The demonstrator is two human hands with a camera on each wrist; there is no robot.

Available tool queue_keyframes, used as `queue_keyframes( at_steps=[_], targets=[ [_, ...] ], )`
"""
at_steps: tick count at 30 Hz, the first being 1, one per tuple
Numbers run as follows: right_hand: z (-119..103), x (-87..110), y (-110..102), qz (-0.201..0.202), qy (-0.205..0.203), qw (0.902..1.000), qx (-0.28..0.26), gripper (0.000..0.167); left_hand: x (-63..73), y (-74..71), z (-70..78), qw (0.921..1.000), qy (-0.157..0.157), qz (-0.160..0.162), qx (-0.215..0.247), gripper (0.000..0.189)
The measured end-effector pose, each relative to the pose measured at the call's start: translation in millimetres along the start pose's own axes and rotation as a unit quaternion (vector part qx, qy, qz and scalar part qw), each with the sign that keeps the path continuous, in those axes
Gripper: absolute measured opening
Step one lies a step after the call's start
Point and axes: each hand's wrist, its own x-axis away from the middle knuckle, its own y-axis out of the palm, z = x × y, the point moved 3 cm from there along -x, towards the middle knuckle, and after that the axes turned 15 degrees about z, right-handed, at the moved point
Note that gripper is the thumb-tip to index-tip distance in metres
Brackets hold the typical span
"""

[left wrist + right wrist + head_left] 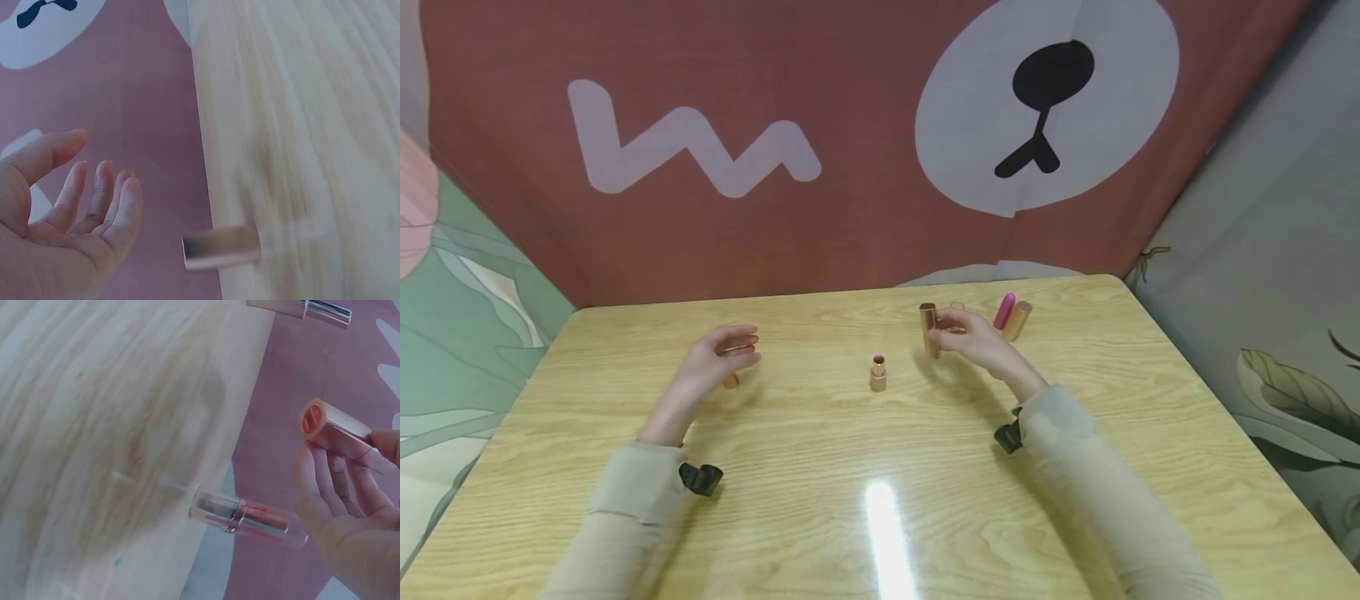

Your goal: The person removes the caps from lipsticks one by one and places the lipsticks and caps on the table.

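Note:
My right hand (973, 337) holds a shiny rose-gold lipstick tube (928, 329) upright, pinched between thumb and fingers. In the right wrist view that tube (340, 431) shows a reddish end face. My left hand (711, 362) is apart from everything, fingers loosely bent with a gap to the thumb. Beside and partly behind it stands a short gold tube (731, 381), which appears blurred in the left wrist view as a gold cylinder (222, 247). Between the hands an uncapped gold lipstick base (878, 377) stands on the table.
A clear-cased lip tube (240, 515) stands near my right hand, mostly hidden behind it in the head view. Farther right are a magenta tube (1004, 311) and a gold tube (1018, 321). The wooden table (790, 500) meets a reddish-brown cloth (850, 225) at its back edge.

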Motion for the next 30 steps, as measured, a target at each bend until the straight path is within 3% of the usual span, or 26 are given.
queue_keyframes(
  at_steps=[6,12,21,30],
  targets=[
    [-10,-2.7,3,-0.011,0.011,0.9998,-0.012,0.047,1.5,14.4,8.3,0.9994,-0.004,-0.009,0.032,0.054],
    [-19,-5.5,10,0.005,0.032,0.9988,-0.038,0.037,0.7,30.2,17.0,0.998,-0.006,-0.01,0.062,0.052],
    [-37,-6.6,23,0.018,0.006,0.9984,-0.054,0.034,2.0,53.5,35.5,0.9959,0.011,-0.024,0.087,0.047],
    [-50,-7.3,34,0.007,-0.003,0.9994,-0.035,0.034,3.0,71.9,48.7,0.9932,0.019,-0.026,0.112,0.046]
  ],
)
